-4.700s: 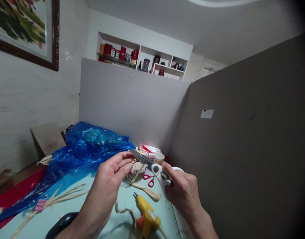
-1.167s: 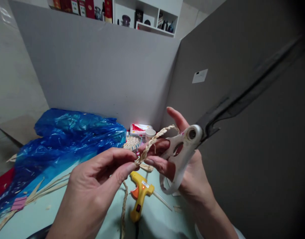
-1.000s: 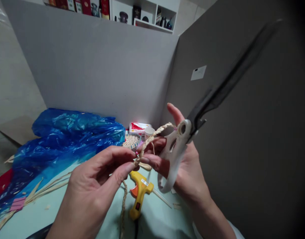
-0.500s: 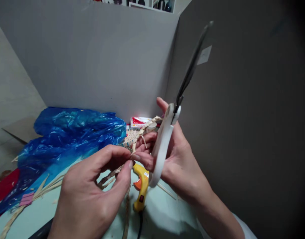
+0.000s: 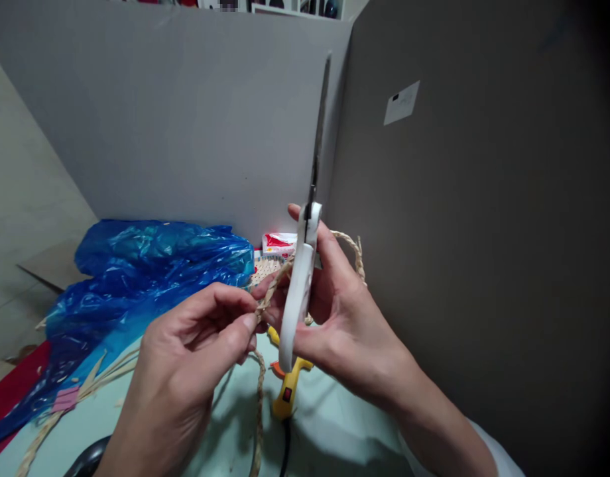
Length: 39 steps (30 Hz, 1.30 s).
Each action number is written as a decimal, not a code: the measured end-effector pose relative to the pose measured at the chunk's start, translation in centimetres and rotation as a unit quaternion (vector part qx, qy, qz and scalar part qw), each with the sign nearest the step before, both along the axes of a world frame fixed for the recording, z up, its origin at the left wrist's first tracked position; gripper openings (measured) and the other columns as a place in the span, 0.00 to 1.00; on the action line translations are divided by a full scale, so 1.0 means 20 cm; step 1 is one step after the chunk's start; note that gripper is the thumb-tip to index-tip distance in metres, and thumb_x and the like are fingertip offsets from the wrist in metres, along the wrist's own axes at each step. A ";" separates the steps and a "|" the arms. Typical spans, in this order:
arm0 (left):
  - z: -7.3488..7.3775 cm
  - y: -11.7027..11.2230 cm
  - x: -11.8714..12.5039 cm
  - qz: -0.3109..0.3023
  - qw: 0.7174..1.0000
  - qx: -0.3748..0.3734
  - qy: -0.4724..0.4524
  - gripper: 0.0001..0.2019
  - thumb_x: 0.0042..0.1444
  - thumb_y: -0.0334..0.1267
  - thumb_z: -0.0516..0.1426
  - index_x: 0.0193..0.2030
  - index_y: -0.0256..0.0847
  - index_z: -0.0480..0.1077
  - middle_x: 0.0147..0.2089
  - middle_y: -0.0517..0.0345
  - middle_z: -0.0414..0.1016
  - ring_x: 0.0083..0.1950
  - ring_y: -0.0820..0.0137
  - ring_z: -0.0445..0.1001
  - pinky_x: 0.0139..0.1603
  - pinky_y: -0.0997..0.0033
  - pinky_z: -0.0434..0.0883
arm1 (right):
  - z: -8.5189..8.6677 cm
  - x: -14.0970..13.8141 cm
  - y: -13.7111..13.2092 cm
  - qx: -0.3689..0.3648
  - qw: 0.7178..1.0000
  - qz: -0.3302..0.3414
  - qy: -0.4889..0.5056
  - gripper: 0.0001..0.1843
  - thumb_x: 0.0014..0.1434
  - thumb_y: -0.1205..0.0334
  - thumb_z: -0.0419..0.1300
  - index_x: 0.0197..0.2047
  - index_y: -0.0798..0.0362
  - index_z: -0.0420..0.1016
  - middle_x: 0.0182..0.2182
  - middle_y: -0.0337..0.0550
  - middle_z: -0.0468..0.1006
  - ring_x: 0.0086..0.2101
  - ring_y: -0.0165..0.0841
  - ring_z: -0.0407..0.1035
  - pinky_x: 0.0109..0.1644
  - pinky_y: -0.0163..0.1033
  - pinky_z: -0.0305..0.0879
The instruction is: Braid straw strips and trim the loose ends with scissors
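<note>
Left hand (image 5: 188, 361): thumb and index finger clamped on the braided cord (image 5: 275, 286), apparently to fix one point. Right hand (image 5: 347, 311): fingers curled beside that point. The scissors (image 5: 296, 305) stand blades-up in front of these fingers, presumably to clear the cord; their handle hides the grip, so closure cannot be told. Glue gun (image 5: 288, 392): on the bench (image 5: 337, 421) below the fingers, likely for access.

Left hand (image 5: 185, 364) pinching braided fibre cord (image 5: 274, 288), right hand (image 5: 347, 315) holding white-handled scissors (image 5: 298, 301) blades-up, I see yellow glue gun (image 5: 289, 392) below on pale green table (image 5: 335, 424), blue plastic sheeting (image 5: 160, 265) heaped on my left, pink clip (image 5: 66, 399) across loose strands (image 5: 113, 369).
</note>
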<state>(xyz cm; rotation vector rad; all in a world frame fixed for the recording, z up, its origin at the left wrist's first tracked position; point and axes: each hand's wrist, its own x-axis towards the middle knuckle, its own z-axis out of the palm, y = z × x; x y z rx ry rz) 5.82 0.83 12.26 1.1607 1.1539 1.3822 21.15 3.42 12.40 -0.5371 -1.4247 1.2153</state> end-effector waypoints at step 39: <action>-0.06 0.04 -0.03 0.029 0.984 0.135 0.111 0.01 0.55 0.40 0.65 0.35 0.50 0.80 0.36 0.65 0.83 0.36 0.73 0.82 0.37 0.87 0.77 | 0.02 0.00 0.06 -0.045 0.995 0.052 0.065 0.42 0.44 0.80 0.74 0.56 0.44 0.62 0.31 0.30 0.79 0.28 0.27 0.74 0.34 0.30 0.74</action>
